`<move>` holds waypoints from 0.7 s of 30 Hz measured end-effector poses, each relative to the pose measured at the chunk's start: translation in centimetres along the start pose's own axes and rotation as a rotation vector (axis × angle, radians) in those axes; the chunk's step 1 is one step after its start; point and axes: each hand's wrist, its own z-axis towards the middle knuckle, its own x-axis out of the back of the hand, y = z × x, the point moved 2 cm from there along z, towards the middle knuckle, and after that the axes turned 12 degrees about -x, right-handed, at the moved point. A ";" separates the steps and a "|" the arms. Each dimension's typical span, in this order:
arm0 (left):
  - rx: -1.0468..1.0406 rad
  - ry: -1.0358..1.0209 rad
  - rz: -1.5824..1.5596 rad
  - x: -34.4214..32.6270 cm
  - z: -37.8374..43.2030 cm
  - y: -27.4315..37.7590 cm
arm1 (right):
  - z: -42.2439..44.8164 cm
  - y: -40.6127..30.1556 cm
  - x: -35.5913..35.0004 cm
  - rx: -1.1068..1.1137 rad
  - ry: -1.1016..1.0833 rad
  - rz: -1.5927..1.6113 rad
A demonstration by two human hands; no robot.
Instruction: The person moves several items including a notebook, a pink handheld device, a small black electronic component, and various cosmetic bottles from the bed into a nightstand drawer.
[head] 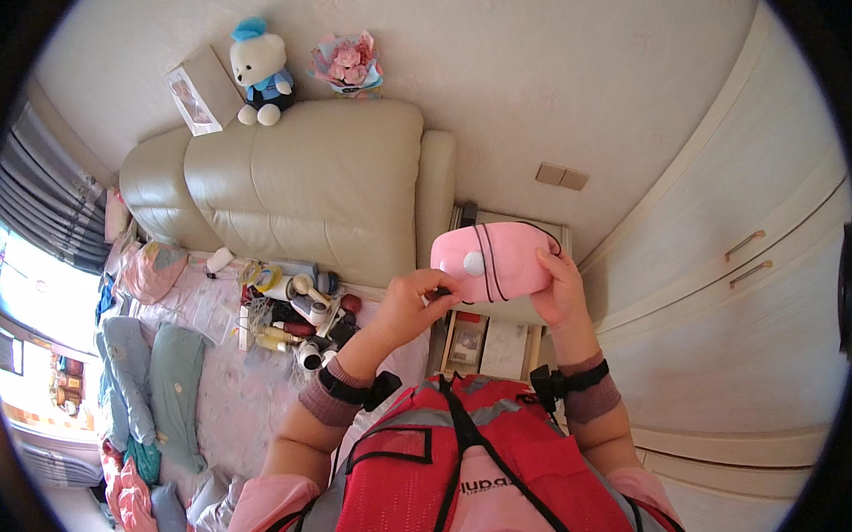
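Observation:
A pink rounded plastic device is held up before me, with a white round part on its face and a black cord wound around its middle. At the device's right end, my right hand grips it, thumb on the face. My left hand pinches a small black piece, seemingly the cord's end, by the lower left edge. Fingers partly hide that piece. Below the device, an open drawer of a nightstand holds a boxed item and papers with writing.
To the left, a bed bears a heap of small appliances and cords, pillows and bedding. Its padded headboard carries a plush bear, a box and a bouquet. A wardrobe stands at right.

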 end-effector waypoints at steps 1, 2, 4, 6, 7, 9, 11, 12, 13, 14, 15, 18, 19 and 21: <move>0.006 -0.001 0.001 0.1 0.0 -0.5 | 0.1 0.1 0.1 -0.005 0.001 0.003; 0.033 -0.015 -0.044 0.0 -0.1 -1.0 | 0.2 0.2 0.2 -0.049 -0.038 -0.021; 0.063 -0.033 -0.095 -0.3 0.1 -1.5 | 0.5 0.5 0.7 -0.092 -0.070 -0.044; -0.206 0.127 0.437 -0.5 0.3 -1.3 | 0.8 1.1 1.3 -0.188 -0.072 -0.076; -0.198 0.122 0.432 -0.9 0.3 -1.7 | 1.0 1.3 1.5 -0.194 -0.063 -0.072; 0.019 0.102 -0.032 -1.8 -0.2 -3.1 | 1.2 2.1 1.5 -0.277 -0.004 -0.064; 0.205 -0.017 -0.203 -2.2 0.0 -4.7 | 2.3 2.2 1.8 -0.309 0.001 -0.056; 0.377 -0.129 -0.370 -2.8 -0.3 -5.8 | 2.6 2.5 2.2 -0.331 -0.006 -0.055; 0.394 -0.138 -0.380 -3.5 -0.8 -6.7 | 2.7 3.0 2.8 -0.341 0.011 -0.045; 0.477 -0.086 -0.437 -4.2 -1.4 -7.8 | 2.8 3.6 3.8 -0.392 0.061 -0.041; 0.566 -0.030 -0.497 -5.1 -2.3 -9.3 | 3.1 4.7 5.1 -0.451 0.115 -0.037; 0.944 0.068 -0.743 -8.4 -6.9 -13.8 | 2.7 9.8 10.5 -0.698 0.275 -0.299; 0.976 0.066 -0.756 -9.8 -8.8 -15.1 | 2.1 11.2 11.6 -0.725 0.295 -0.289; 1.069 0.097 -0.868 -12.2 -12.1 -17.1 | 1.0 14.1 13.3 -0.987 0.321 -0.266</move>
